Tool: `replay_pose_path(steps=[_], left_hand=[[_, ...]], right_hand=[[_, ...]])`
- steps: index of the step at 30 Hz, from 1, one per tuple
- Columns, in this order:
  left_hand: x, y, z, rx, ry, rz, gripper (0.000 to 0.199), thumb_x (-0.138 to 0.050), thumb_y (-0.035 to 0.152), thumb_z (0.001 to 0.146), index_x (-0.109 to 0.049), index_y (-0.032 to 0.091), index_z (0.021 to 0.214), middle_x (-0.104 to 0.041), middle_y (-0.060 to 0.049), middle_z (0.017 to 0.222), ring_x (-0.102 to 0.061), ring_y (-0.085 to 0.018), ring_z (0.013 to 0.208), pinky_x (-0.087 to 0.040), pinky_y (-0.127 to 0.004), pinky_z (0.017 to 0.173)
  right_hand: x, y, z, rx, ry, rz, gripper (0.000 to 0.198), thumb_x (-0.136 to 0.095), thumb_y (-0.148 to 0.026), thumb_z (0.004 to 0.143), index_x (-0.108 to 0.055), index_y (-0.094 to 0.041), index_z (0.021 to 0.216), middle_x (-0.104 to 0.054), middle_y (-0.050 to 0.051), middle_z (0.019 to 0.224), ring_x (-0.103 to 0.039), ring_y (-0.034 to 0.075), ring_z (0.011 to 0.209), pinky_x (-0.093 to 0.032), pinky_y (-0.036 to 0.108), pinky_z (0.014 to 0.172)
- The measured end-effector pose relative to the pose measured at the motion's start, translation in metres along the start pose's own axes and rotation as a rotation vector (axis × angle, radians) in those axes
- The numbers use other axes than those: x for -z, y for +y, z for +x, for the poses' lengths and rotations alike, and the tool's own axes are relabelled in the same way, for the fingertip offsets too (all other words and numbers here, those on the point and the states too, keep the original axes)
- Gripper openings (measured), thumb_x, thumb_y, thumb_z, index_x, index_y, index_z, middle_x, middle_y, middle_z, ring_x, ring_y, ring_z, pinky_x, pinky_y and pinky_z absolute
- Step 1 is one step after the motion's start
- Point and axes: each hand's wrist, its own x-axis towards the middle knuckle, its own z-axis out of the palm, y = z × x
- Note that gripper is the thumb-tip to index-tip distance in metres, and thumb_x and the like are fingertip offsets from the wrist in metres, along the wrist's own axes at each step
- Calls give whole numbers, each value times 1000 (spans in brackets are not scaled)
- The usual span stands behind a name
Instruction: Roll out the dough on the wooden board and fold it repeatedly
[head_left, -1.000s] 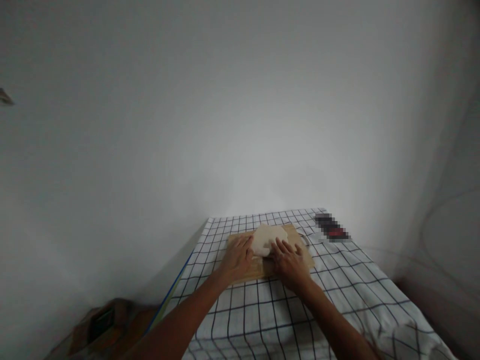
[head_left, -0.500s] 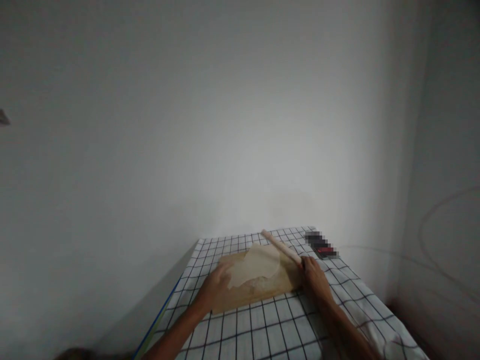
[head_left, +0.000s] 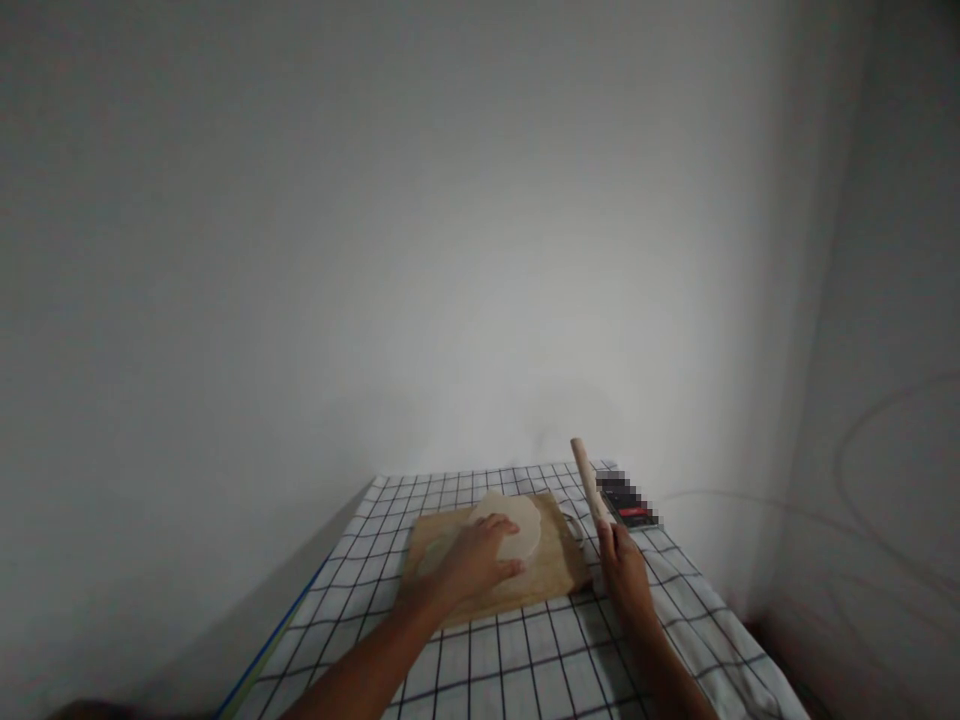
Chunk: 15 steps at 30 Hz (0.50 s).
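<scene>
A flat, thin round of dough (head_left: 525, 525) lies on a wooden board (head_left: 562, 570). Over the dough's left part is my left hand (head_left: 480, 560), its thumb and fingers apart; part of the dough is hidden beneath it. I cannot tell how firmly the palm touches the dough. My right hand (head_left: 622, 565) is closed round the near end of a wooden rolling pin (head_left: 587, 480), which it holds tilted up, off the board's right side.
A checked cloth (head_left: 517, 660) covers the table. Behind the rolling pin, at the far right, lies a dark, pixel-blurred object (head_left: 628, 505). A pale wall (head_left: 480, 300) rises behind the table.
The rolling pin has moved right, off the board, and points more upright. My left hand has shifted right, from the dough's left edge to over it. The dough looks smoother and rounder.
</scene>
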Motion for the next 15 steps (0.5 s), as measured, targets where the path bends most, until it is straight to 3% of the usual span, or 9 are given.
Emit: replay_pose_path(steps=[3, 6, 9, 15], left_hand=[[1, 3, 3, -90, -41, 151, 34, -61, 41, 92, -67, 23, 120, -69, -8, 125, -63, -28, 116, -48, -40, 100], [2, 11, 3, -174, -114, 288, 28, -47, 33, 99, -67, 22, 115, -71, -11, 115, -66, -29, 106, -51, -43, 91], [-3, 22, 5, -138, -137, 303, 28, -45, 30, 99, -67, 21, 112, -72, -12, 110, -68, -30, 101, -52, -46, 89], [-18, 39, 23, -21, -46, 190, 31, -46, 27, 95, -68, 26, 116, -68, -16, 118, -62, -35, 116, -49, -53, 95]], right_hand=[[-1, 2, 2, -17, -1, -10, 52, -24, -66, 99, -55, -26, 87, -68, 7, 81, -63, 26, 74, -42, 33, 65], [-1, 1, 3, -26, -5, -24, 51, -25, -66, 98, -55, -27, 86, -68, 6, 78, -63, 25, 72, -42, 33, 63], [-1, -1, 2, -23, -14, -24, 52, -26, -67, 97, -56, -27, 85, -67, 5, 74, -63, 25, 69, -42, 33, 61], [3, -4, -1, -17, -15, -22, 53, -28, -70, 96, -57, -26, 86, -69, 6, 74, -63, 25, 67, -44, 34, 61]])
